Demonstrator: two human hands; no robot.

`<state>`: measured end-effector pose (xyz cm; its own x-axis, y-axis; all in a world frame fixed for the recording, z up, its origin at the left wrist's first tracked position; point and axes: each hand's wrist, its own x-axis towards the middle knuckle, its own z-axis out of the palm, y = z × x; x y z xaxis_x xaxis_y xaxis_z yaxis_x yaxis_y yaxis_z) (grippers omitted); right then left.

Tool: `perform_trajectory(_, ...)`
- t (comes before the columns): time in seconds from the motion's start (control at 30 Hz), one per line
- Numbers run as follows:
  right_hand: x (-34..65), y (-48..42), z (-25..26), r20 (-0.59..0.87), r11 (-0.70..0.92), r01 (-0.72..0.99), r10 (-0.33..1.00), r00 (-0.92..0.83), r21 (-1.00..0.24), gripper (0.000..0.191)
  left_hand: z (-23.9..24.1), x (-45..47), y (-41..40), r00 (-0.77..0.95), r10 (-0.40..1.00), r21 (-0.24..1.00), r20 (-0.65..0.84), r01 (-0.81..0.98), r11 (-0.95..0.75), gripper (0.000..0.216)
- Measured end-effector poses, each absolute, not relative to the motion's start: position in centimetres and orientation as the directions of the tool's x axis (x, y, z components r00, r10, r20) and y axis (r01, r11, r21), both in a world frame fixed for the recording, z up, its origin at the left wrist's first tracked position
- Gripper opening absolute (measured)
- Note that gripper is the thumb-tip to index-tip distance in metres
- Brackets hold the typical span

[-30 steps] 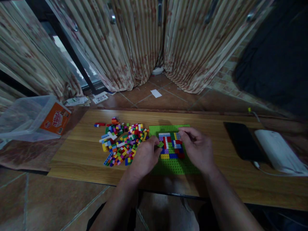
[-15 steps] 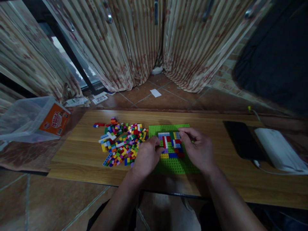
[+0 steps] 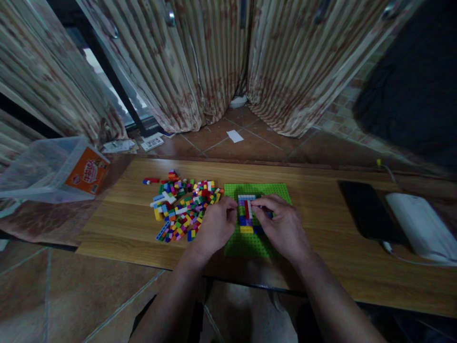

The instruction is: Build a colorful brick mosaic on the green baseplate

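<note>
A green baseplate [image 3: 285, 190] lies on the wooden table, bearing a block of colourful toy bricks [image 3: 243, 221] in blue, white, red, purple and yellow. My left hand [image 3: 218, 223] is at the plate's left edge, its thumb and forefinger closed together beside the built bricks. Over the right part of the build, my right hand [image 3: 282, 225] pinches near the white and red bricks and hides much of what is beneath. Whatever either pinch holds is too small or hidden to name. Left of the plate spreads a heap of loose toy bricks [image 3: 185, 209].
A clear plastic box [image 3: 39, 166] with an orange label stands beyond the table's left end. On the right of the table [image 3: 121, 214] lie a black phone-like slab [image 3: 367, 209] and a white device [image 3: 417, 224] with a cable. Striped curtains [image 3: 285, 71] hang behind.
My right hand has moved left and down across the build, from its upper right corner to its middle. My left fingers have drawn slightly off the build's left side. The view has shifted a little.
</note>
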<state>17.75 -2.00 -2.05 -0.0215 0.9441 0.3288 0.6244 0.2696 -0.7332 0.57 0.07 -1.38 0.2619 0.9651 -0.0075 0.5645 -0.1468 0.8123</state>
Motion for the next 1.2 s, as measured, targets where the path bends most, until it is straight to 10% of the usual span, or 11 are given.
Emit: perform_trajectory(1.2,15.7,-1.5,-3.0,0.26,0.288,0.865,0.946,-0.192,-0.411,0.026,-2.7,2.7,-0.1,0.097,0.994,0.765,-0.044,0.644,-0.029,0.015)
